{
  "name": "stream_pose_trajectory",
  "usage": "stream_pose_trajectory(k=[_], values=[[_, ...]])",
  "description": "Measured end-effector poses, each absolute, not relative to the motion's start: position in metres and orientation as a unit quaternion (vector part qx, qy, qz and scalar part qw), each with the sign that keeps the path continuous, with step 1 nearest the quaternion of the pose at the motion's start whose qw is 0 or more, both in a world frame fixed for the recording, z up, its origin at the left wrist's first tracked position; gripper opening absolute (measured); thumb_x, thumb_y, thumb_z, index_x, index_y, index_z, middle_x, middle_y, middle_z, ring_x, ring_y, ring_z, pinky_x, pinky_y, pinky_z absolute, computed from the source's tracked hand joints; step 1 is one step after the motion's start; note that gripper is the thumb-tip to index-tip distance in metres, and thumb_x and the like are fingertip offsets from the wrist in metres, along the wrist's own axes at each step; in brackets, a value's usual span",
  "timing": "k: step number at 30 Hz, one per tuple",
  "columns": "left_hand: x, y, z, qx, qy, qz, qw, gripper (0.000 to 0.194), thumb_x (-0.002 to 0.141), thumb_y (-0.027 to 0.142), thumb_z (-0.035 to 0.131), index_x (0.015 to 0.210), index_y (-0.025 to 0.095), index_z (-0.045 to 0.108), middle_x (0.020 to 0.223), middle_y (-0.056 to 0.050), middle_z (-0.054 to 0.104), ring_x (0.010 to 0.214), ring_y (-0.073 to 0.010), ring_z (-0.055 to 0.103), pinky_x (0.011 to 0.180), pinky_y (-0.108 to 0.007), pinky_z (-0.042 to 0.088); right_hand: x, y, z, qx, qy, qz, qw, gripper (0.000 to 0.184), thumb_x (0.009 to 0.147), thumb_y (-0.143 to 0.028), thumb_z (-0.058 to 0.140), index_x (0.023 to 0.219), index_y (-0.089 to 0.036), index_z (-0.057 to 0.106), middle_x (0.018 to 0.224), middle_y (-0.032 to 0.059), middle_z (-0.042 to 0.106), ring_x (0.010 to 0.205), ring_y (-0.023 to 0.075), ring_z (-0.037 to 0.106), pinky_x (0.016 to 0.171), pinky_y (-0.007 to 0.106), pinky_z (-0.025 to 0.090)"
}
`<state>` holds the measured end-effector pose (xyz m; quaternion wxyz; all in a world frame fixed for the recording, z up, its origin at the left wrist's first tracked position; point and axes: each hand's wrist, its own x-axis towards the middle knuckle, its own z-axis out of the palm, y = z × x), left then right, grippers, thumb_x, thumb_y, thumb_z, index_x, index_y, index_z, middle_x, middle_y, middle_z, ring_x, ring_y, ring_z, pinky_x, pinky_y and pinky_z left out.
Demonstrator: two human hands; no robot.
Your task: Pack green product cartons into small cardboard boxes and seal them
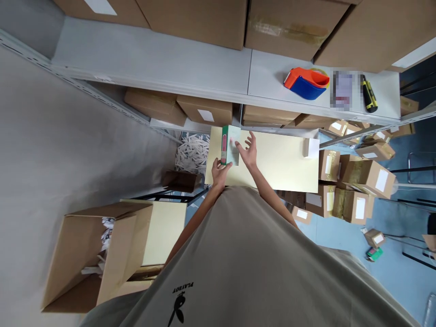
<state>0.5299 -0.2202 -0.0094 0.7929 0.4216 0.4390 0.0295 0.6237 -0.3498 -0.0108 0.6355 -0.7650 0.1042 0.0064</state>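
A small green and white product box [229, 144] stands upright over the near left part of a pale yellow table [279, 168]. My left hand [220, 171] grips the box from below, fingers closed on its lower end. My right hand [248, 149] is just right of the box with its fingers spread, touching or almost touching the box's side. A small white box [311, 148] sits at the table's far right corner.
A grey shelf [153, 63] holds large cartons, an orange and blue tape dispenser [305, 83] and a black and yellow tool [369, 94]. An open carton [95, 254] with paper shreds lies at the lower left. Several small labelled cartons [357, 181] crowd the blue floor at the right.
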Motion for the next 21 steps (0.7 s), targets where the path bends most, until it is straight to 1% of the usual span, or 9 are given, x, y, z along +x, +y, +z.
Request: stream_pose_trajectory(k=[2,3,6,9,11,13,15,17,21], values=[[0.528,-0.220,-0.006,0.453,0.430,0.049,0.779,0.085,0.060,-0.003,0.100,0.135,0.023,0.070,0.146,-0.011,0.070,0.149,-0.0309,0.065,0.122,-0.038,0.057,0.643,-0.352,-0.006,-0.778,0.083,0.004,0.623,0.095,0.083,-0.068,0.090,0.162,-0.034,0.050,0.171,0.0174,0.051,0.150,0.0373,0.059,0.127,0.059,0.052],[0.526,-0.220,-0.004,0.465,0.421,0.055,0.777,0.085,0.059,-0.003,0.100,0.135,0.023,0.071,0.148,-0.013,0.069,0.152,-0.0322,0.062,0.121,-0.038,0.058,0.653,-0.353,-0.005,-0.786,0.074,0.006,0.614,0.092,0.082,-0.068,0.091,0.159,-0.033,0.054,0.170,0.0167,0.052,0.151,0.0376,0.058,0.128,0.059,0.051],[0.522,-0.222,0.001,0.489,0.388,0.062,0.779,0.086,0.058,-0.002,0.100,0.135,0.024,0.072,0.156,-0.013,0.062,0.158,-0.0328,0.054,0.116,-0.035,0.062,0.679,-0.355,-0.007,-0.814,0.049,0.016,0.579,0.071,0.085,-0.068,0.088,0.141,-0.028,0.068,0.151,0.0151,0.067,0.148,0.0376,0.060,0.129,0.062,0.049],[0.522,-0.222,0.001,0.477,0.386,0.062,0.787,0.084,0.060,0.001,0.100,0.135,0.027,0.071,0.162,-0.011,0.057,0.160,-0.0295,0.053,0.116,-0.031,0.061,0.696,-0.357,-0.015,-0.819,0.019,0.020,0.574,0.053,0.089,-0.064,0.084,0.124,-0.027,0.072,0.133,0.0112,0.076,0.137,0.0350,0.066,0.127,0.061,0.051],[0.525,-0.220,-0.002,0.442,0.416,0.052,0.793,0.068,0.071,0.009,0.097,0.131,0.026,0.069,0.155,-0.011,0.062,0.153,-0.0275,0.059,0.117,-0.033,0.062,0.701,-0.360,-0.020,-0.805,0.006,0.023,0.593,0.047,0.088,-0.061,0.084,0.119,-0.027,0.072,0.129,0.0088,0.079,0.131,0.0324,0.069,0.123,0.058,0.055],[0.528,-0.217,-0.008,0.384,0.455,0.023,0.803,0.043,0.084,0.019,0.090,0.121,0.023,0.069,0.138,-0.012,0.071,0.143,-0.0267,0.068,0.116,-0.036,0.063,0.702,-0.363,-0.024,-0.784,0.001,0.037,0.620,0.044,0.088,-0.059,0.084,0.115,-0.028,0.071,0.127,0.0076,0.079,0.127,0.0300,0.071,0.117,0.053,0.060],[0.529,-0.214,-0.013,0.332,0.478,-0.006,0.813,0.025,0.091,0.027,0.083,0.111,0.023,0.068,0.120,-0.011,0.076,0.134,-0.0269,0.073,0.114,-0.039,0.065,0.701,-0.368,-0.027,-0.764,0.003,0.055,0.643,0.042,0.089,-0.060,0.082,0.112,-0.028,0.070,0.125,0.0072,0.079,0.123,0.0280,0.072,0.112,0.049,0.063],[0.529,-0.214,-0.018,0.296,0.491,-0.024,0.819,0.019,0.091,0.028,0.081,0.102,0.023,0.066,0.111,-0.010,0.077,0.129,-0.0258,0.075,0.115,-0.038,0.065,0.699,-0.372,-0.028,-0.754,0.002,0.070,0.654,0.040,0.090,-0.061,0.080,0.111,-0.028,0.070,0.124,0.0068,0.079,0.119,0.0265,0.072,0.109,0.047,0.065],[0.527,-0.215,-0.023,0.296,0.486,-0.062,0.820,0.024,0.088,0.032,0.085,0.096,0.025,0.063,0.112,-0.010,0.078,0.127,-0.0240,0.075,0.118,-0.037,0.062,0.702,-0.375,-0.026,-0.755,-0.017,0.084,0.651,0.036,0.090,-0.056,0.081,0.108,-0.027,0.069,0.124,0.0061,0.079,0.116,0.0254,0.073,0.111,0.047,0.064]])
